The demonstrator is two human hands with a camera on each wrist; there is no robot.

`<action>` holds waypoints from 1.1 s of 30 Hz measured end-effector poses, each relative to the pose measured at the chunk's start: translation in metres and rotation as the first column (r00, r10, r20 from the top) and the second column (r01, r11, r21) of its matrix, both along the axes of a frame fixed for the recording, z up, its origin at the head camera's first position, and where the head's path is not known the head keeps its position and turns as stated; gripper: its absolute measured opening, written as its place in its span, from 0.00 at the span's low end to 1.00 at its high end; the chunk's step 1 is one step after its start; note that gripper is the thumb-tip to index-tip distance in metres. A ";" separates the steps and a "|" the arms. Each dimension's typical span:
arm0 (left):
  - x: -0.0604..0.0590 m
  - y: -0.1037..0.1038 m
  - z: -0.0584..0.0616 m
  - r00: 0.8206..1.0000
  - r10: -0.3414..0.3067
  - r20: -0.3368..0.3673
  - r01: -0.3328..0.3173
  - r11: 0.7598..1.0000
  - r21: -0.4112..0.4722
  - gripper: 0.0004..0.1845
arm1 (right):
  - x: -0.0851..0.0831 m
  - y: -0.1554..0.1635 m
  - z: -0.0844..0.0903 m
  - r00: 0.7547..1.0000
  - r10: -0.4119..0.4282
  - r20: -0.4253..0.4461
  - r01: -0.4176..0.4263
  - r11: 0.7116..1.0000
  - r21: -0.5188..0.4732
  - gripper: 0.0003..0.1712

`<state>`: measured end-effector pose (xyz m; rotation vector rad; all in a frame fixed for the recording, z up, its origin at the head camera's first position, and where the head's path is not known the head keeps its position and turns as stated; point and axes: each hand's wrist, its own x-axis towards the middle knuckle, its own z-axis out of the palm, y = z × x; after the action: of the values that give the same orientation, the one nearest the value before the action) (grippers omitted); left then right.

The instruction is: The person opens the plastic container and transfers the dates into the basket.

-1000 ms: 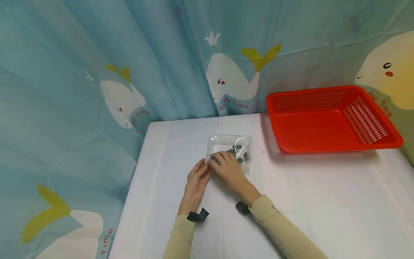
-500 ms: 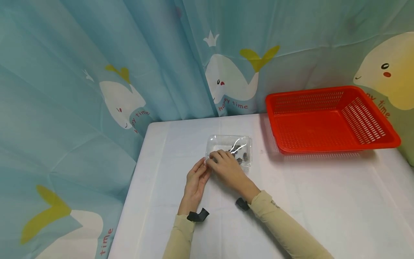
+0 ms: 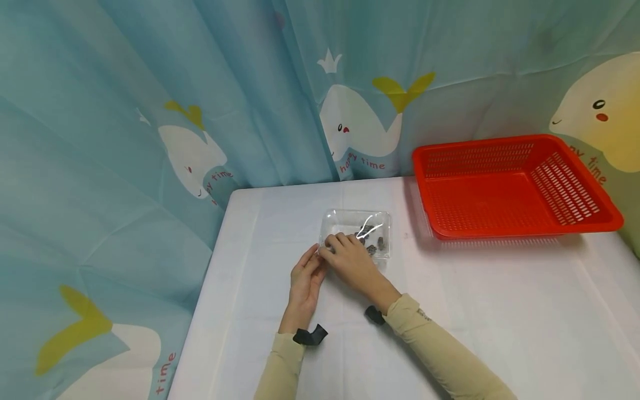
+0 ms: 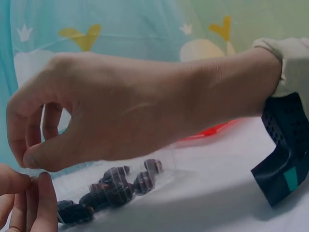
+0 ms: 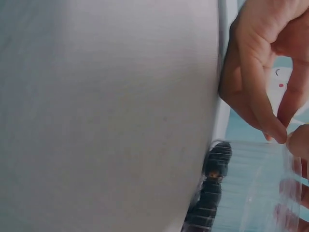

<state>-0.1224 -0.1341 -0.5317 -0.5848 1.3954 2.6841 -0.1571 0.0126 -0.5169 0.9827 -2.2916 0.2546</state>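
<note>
Clear plastic bag point(image 3: 356, 232) with small dark pieces point(image 4: 108, 189) inside, flat on the white table point(image 3: 500, 311), left of the red basket point(image 3: 510, 186). Near left corner pinched by both hands, it seems. Left hand point(image 3: 306, 278) curled, fingertips on the bag's edge. Right hand point(image 3: 350, 261) bent over the bag, thumb and finger pressed together. Whale curtain point(image 3: 150, 111) behind.

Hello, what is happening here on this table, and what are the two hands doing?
A person works with both hands at a clear plastic bag of small dark pieces on the white table. The left hand and right hand pinch the bag's near left corner. A red basket sits further right, apart from the bag.
</note>
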 end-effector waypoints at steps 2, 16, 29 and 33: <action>0.001 0.001 0.000 1.000 0.002 -0.002 -0.002 1.000 -0.003 0.25 | -0.001 -0.001 -0.002 1.000 -0.005 -0.017 0.005 1.000 0.009 0.05; 0.002 0.009 -0.002 0.998 0.058 -0.024 -0.059 0.998 -0.018 0.25 | -0.004 -0.001 -0.007 1.000 0.004 0.001 -0.004 1.000 0.004 0.07; 0.000 0.014 0.000 0.994 0.104 -0.028 -0.105 0.994 -0.029 0.24 | -0.007 0.000 -0.011 0.999 0.020 0.033 -0.019 0.999 -0.041 0.07; 0.000 0.015 0.002 0.994 0.102 -0.031 -0.103 0.994 -0.031 0.24 | -0.007 0.000 -0.010 0.998 0.016 0.054 -0.014 0.999 -0.049 0.07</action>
<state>-0.1220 -0.1187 -0.5299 -0.6394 1.4576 2.7646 -0.1640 0.0127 -0.5268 0.9797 -2.3167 0.3462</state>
